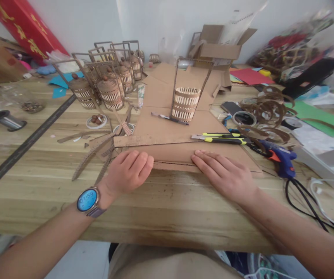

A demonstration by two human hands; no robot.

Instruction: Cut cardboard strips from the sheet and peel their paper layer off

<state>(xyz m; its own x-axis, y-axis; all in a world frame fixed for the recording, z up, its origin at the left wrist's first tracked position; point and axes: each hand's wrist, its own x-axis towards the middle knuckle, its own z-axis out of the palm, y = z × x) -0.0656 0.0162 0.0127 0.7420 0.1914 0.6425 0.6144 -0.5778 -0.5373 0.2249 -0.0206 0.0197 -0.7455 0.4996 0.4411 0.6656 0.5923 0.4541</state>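
My left hand (130,170), wearing a round watch (87,200), is at the near left edge of a brown cardboard sheet (167,153). Its fingers are curled over that edge, and the thumb is hidden. At the right, my right hand (223,170) lies on the same edge with fingers stretched flat on the cardboard. A dark slit or fold line runs between the hands. Across the sheet lie a narrow cardboard strip (155,140) and two black and yellow utility knives (222,138). Farther back, a small slatted basket (186,102) with a tall handle stands beside a pen (169,118).
Several lidded baskets (110,93) stand at back left, near a dish of brown beads (96,121). Right of the sheet are a blue glue gun (280,159), cables, coiled brown strips (267,108) and green paper (318,118). An open carton (221,50) is behind.
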